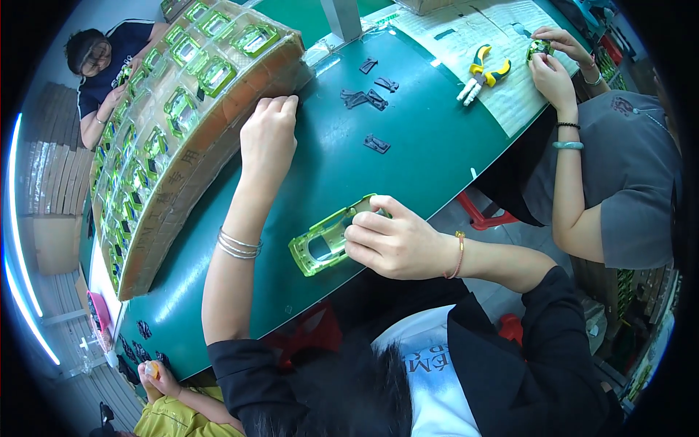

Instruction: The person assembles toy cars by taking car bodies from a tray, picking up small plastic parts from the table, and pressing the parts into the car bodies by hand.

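In my right hand (389,237) I grip a green plastic toy car shell (309,256) with window-like openings, held tilted above the table's near edge. My left hand (271,135) is closed, its knuckles up, beside the cardboard tray's wall; whatever its fingers hold is hidden. Several small black plastic parts (354,98) lie on the green table (320,156) to the right of that hand. One more black part (376,143) rests a little nearer to me.
A cardboard tray (191,173) filled with green shells in clear pockets stands at left. Yellow-and-black pliers (480,75) lie on a pale sheet (513,98) at far right. Co-workers sit at right, far left and lower left; the right one holds a small green piece (539,49).
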`<state>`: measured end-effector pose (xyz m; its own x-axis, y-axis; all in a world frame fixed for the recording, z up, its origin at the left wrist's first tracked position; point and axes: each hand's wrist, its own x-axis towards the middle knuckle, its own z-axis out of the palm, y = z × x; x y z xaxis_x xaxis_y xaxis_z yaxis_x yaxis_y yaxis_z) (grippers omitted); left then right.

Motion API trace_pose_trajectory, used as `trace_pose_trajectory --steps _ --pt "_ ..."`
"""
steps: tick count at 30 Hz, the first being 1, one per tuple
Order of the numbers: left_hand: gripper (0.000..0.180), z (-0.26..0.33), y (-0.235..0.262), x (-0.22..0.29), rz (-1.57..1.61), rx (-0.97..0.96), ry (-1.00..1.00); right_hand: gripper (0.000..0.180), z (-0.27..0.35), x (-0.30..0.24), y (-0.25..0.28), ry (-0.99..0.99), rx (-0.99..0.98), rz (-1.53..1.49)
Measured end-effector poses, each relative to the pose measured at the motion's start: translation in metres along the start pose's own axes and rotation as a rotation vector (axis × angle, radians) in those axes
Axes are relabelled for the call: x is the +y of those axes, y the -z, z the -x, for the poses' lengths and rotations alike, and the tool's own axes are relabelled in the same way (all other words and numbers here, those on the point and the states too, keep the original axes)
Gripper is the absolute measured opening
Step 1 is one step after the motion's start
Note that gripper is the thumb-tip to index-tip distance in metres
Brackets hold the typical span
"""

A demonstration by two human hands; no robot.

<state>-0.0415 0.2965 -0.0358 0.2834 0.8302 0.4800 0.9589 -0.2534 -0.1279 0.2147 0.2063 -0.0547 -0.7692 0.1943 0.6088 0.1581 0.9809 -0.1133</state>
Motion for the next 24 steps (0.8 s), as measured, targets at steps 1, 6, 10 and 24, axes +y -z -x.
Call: trace_pose_trajectory --steps 1,6,10,24 --pt "0.03 0.0 -0.005 0.0 0.0 -0.003 -0.003 0.01 0.002 0.001 -0.001 0.007 0.011 -0.01" --pt "0.027 -0.001 -0.014 -0.001 0.041 0.032 0.032 0.016 0.008 0.006 -0.005 -0.103 0.013 -0.215" --pt "0.017 0.0 -0.015 -0.005 0.174 0.085 0.121 0.023 0.003 0.011 0.0 -0.196 0.047 -0.406" --pt "0.024 0.06 0.098 0.036 1.364 -0.109 0.843 0.018 -0.016 0.013 -0.006 -0.446 0.016 -0.342"
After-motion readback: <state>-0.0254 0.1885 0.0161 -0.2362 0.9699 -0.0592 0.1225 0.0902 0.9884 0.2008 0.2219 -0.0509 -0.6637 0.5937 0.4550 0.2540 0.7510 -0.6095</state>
